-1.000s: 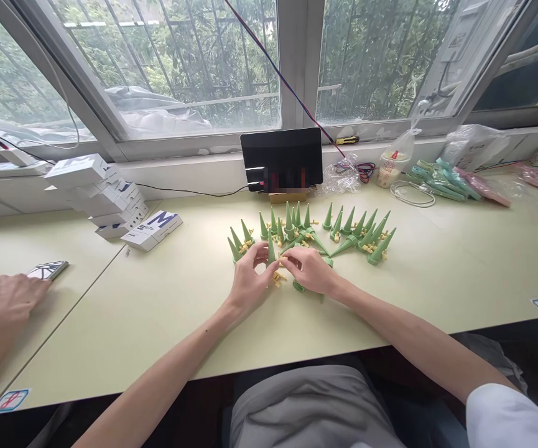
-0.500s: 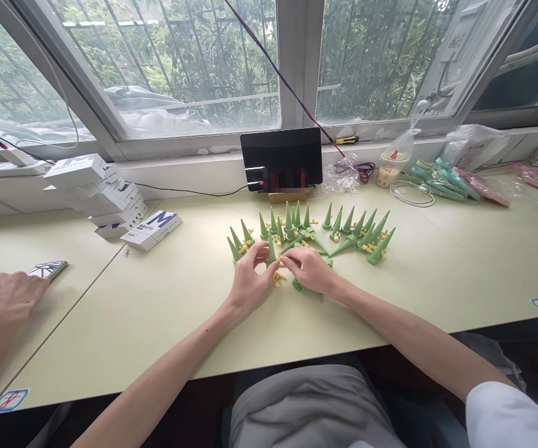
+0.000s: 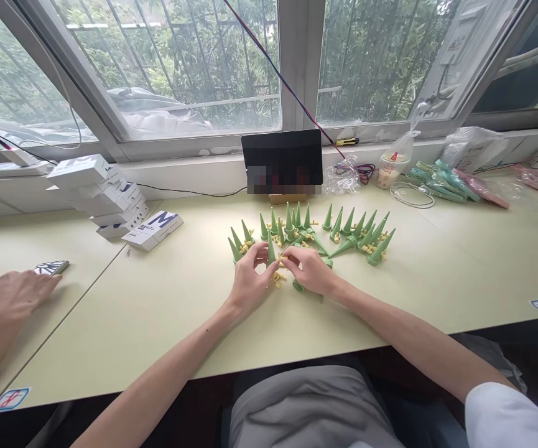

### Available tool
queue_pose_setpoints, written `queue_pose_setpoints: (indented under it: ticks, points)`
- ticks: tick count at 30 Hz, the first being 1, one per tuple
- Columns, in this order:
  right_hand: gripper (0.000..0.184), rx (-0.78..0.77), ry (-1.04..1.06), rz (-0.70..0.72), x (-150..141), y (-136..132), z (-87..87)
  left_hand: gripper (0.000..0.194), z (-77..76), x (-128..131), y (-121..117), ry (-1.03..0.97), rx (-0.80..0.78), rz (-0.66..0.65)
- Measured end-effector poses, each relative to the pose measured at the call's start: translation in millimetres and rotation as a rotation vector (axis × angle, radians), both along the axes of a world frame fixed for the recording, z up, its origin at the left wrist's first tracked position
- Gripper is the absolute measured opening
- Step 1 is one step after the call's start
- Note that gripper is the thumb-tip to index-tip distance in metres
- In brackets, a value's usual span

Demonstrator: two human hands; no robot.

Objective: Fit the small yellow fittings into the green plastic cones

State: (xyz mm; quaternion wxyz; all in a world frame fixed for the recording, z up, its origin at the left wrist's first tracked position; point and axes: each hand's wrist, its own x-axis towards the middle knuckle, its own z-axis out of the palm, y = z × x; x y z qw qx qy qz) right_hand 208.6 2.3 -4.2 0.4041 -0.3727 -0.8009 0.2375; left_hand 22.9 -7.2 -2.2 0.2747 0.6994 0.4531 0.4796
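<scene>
Between the thumb and fingers of my left hand a green plastic cone spike stands point up. My right hand pinches a small yellow valve against the cone's right side; my fingers cover part of it. Several loose yellow valves lie just below my hands. A green ring-shaped cap rests on the table under my right hand. Behind my hands stand several green cones with yellow valves at their bases, and more of them are grouped to the right, some lying down.
A dark tablet leans at the back. White boxes are stacked at the left, with one box lying beside them. Another person's hand rests on a patterned object at far left. A bagged cup and plastic packs stand back right.
My hands stay almost still around the cone and valve. The other person's hand at the left has slid slightly to the right over the patterned object.
</scene>
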Motion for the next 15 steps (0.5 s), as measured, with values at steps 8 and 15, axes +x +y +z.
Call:
queue_pose_setpoints:
  ticks: [8, 15]
  points:
    - [0.027, 0.022, -0.055, -0.049, 0.3, 0.7, -1.0, 0.038, -0.4, 0.0, 0.7, 0.002, -0.006, -0.019]
    - [0.009, 0.048, 0.008, -0.030, -1.0, -0.5, -1.4, 0.040, -0.7, -1.2, 1.9, -0.007, -0.006, 0.003]
